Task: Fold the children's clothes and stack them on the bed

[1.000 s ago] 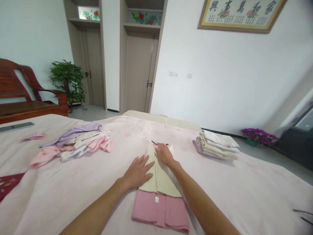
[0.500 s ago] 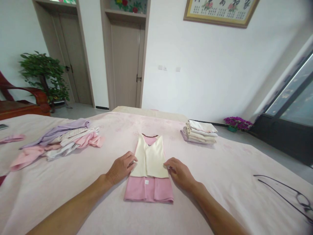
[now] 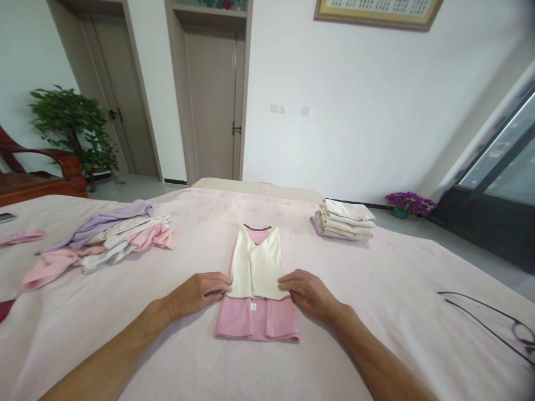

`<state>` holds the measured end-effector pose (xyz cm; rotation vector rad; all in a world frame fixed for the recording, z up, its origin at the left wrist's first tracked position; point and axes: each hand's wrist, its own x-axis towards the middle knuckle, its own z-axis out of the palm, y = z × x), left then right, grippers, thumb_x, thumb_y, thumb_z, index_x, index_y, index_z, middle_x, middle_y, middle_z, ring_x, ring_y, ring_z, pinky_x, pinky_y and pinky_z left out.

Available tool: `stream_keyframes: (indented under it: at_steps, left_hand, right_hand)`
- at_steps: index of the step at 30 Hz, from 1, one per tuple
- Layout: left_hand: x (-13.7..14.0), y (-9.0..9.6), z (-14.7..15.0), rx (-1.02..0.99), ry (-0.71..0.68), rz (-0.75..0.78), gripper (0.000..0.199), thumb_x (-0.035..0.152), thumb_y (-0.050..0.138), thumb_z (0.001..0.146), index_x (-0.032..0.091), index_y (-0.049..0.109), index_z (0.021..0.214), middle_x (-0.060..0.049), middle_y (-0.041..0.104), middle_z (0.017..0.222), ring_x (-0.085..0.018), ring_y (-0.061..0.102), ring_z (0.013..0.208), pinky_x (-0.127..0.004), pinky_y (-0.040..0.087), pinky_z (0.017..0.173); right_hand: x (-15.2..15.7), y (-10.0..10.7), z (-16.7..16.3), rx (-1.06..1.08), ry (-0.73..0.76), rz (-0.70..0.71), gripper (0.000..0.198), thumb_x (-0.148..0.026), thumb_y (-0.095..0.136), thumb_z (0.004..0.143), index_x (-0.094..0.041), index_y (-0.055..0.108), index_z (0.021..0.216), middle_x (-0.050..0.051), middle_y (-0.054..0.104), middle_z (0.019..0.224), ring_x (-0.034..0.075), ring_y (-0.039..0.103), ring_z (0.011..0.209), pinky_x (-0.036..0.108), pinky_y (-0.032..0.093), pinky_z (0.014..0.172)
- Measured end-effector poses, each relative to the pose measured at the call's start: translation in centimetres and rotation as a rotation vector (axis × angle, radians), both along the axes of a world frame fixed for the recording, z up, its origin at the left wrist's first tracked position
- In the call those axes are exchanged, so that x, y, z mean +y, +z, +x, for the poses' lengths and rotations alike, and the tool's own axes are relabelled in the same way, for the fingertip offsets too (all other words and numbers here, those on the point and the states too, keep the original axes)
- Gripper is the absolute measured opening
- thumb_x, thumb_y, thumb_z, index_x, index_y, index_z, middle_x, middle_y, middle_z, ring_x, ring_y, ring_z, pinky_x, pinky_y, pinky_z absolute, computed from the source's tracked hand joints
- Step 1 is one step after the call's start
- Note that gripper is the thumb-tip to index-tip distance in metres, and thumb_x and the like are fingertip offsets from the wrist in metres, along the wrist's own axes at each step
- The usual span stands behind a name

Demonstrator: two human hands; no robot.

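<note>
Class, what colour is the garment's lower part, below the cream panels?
The garment's lower part is dusky pink, shown best in the head view.

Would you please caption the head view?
Left hand and right hand at opposite sides of a pink-and-cream garment.

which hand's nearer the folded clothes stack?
Right. The right hand, at the right side of the cream-and-pink garment, is nearer the camera than the folded stack and left of it; the left hand, at the garment's left side, is farther left.
</note>
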<state>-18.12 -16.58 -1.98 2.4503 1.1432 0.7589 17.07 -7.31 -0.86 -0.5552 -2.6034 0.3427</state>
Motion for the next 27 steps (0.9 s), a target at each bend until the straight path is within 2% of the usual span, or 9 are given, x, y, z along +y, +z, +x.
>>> stream_keyframes:
  at_steps: [6,11,14,16,19,22,24,25,27]
  left_hand:
    - [0.0,-0.9,-0.1,0.124,0.008,0.178,0.026,0.031,0.049,0.099,0.023,0.068,0.115,-0.007,0.071,0.117,-0.018,0.065,0.109,-0.034,0.051,0.097]
    - [0.0,-0.4,0.9,0.189,0.022,0.275,0.026,0.026,0.043,0.101,0.021,0.067,0.107,-0.008,0.073,0.108,-0.018,0.067,0.102,-0.034,0.051,0.093]
    - [-0.1,0.0,1.5,0.130,0.062,0.286,0.023,0.026,0.043,0.100,0.022,0.066,0.104,-0.008,0.072,0.105,-0.020,0.063,0.110,-0.037,0.046,0.100]
    - [-0.1,0.2,1.7,0.059,0.092,0.254,0.022,0.027,0.044,0.099,0.022,0.065,0.105,-0.007,0.071,0.107,-0.020,0.060,0.114,-0.037,0.044,0.103]
    - [0.0,0.2,2.1,-0.039,0.215,0.091,0.024,0.033,0.041,0.099,0.022,0.063,0.099,-0.006,0.070,0.102,-0.020,0.063,0.101,-0.034,0.047,0.093]
    - [0.9,0.1,3.0,-0.151,0.419,-0.105,0.025,0.035,0.038,0.097,0.022,0.059,0.092,-0.002,0.070,0.088,-0.019,0.064,0.084,-0.028,0.047,0.077]
    - [1.7,0.0,3.8,-0.196,0.550,-0.181,0.022,0.032,0.039,0.095,0.022,0.058,0.093,0.000,0.070,0.084,-0.018,0.064,0.079,-0.026,0.044,0.071]
    - [2.2,0.0,4.1,-0.191,0.604,-0.201,0.020,0.031,0.040,0.093,0.022,0.059,0.094,0.000,0.070,0.084,-0.018,0.065,0.078,-0.025,0.043,0.069]
    - [2.9,-0.1,4.6,-0.147,0.671,-0.215,0.018,0.029,0.043,0.090,0.023,0.061,0.094,0.001,0.071,0.084,-0.018,0.065,0.077,-0.024,0.041,0.067]
  right_hand:
    - [-0.3,-0.1,-0.4,0.005,0.024,0.021,0.032,-0.015,0.048,0.093,-0.027,0.069,0.115,0.006,0.072,0.114,0.019,0.065,0.101,0.036,0.050,0.089]
    - [-0.4,-0.5,-0.6,0.056,0.064,-0.013,0.039,-0.011,0.047,0.090,-0.026,0.065,0.121,0.007,0.071,0.115,0.019,0.063,0.106,0.037,0.051,0.092]
    - [-0.7,-0.3,-0.6,0.063,0.059,-0.043,0.038,-0.013,0.051,0.088,-0.026,0.065,0.121,0.007,0.071,0.113,0.020,0.063,0.105,0.037,0.051,0.092]
    - [-0.8,-0.1,-0.6,0.052,0.061,-0.058,0.035,-0.017,0.054,0.089,-0.026,0.066,0.120,0.007,0.071,0.113,0.020,0.062,0.106,0.037,0.050,0.093]
    - [-0.8,-0.1,-0.9,0.060,0.013,-0.104,0.025,-0.025,0.052,0.093,-0.025,0.069,0.112,0.006,0.071,0.109,0.020,0.062,0.102,0.035,0.048,0.093]
    - [0.0,-0.8,-1.7,0.118,-0.255,-0.226,0.032,-0.033,0.042,0.099,-0.021,0.070,0.091,0.004,0.071,0.088,0.018,0.062,0.083,0.030,0.049,0.079]
    - [0.7,-1.3,-2.3,0.147,-0.437,-0.305,0.038,-0.034,0.039,0.098,-0.019,0.068,0.079,0.002,0.067,0.075,0.016,0.059,0.072,0.027,0.047,0.068]
    - [1.0,-1.5,-2.5,0.159,-0.472,-0.343,0.036,-0.033,0.040,0.097,-0.019,0.068,0.078,0.002,0.066,0.073,0.016,0.058,0.069,0.026,0.046,0.065]
    - [1.4,-1.6,-2.5,0.181,-0.434,-0.425,0.027,-0.027,0.044,0.092,-0.019,0.070,0.087,0.001,0.067,0.076,0.015,0.059,0.070,0.025,0.045,0.064]
